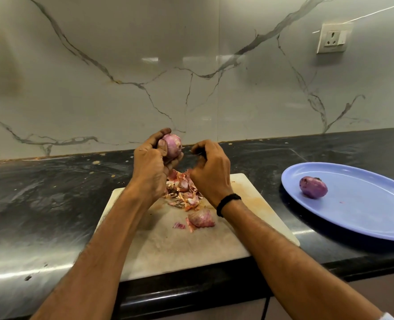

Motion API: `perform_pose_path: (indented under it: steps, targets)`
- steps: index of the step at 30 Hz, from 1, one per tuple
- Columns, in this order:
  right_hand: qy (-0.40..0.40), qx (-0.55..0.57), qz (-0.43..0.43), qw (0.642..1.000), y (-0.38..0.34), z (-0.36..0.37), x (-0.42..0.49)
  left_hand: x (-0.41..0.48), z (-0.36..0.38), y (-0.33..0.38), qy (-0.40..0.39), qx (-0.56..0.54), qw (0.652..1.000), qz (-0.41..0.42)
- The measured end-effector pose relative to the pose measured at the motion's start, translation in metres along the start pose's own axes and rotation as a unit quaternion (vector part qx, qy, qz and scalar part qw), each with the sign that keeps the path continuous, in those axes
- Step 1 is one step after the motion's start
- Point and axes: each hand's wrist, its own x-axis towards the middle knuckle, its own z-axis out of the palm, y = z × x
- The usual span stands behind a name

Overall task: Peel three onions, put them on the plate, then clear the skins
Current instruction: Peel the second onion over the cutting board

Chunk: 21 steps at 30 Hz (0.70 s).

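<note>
While my left hand (149, 167) grips an onion (173, 145) above the board (168, 245), right hand (211, 172) sits curled beside it, can't tell if pinching anything. Skins (184, 192) piled on board; peeled onion (313, 187) on plate (364, 204).

A white board (168, 245) is lying in front of me on the black table (41, 204), its near edge reaching the table's front rim. Behind the table a grey-veined marble wall (122, 65) is rising, with a white socket (332, 39) sitting high on its right.
</note>
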Motion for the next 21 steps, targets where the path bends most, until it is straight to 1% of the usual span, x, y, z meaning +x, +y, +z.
perform_pose_path:
  steps: [3, 8, 15, 21]
  targets:
    - [0.006, -0.002, -0.007, 1.0, -0.0003, 0.0, -0.0006, -0.0003, -0.0018, 0.0019, 0.003, -0.003, 1.0, -0.008]
    - [0.024, 0.03, -0.045, 0.998, -0.0046, 0.0025, -0.0008, -0.0054, -0.0005, 0.0027, -0.035, 0.037, 0.999, -0.004]
    - [0.036, 0.047, -0.036, 0.998, -0.0019, 0.0017, 0.0018, -0.0073, 0.0009, 0.0012, -0.054, 0.058, 0.997, 0.006]
    - [0.03, 0.059, -0.021, 0.998, 0.003, -0.0002, 0.0042, -0.005, -0.0027, -0.0009, -0.076, 0.09, 0.992, 0.034]
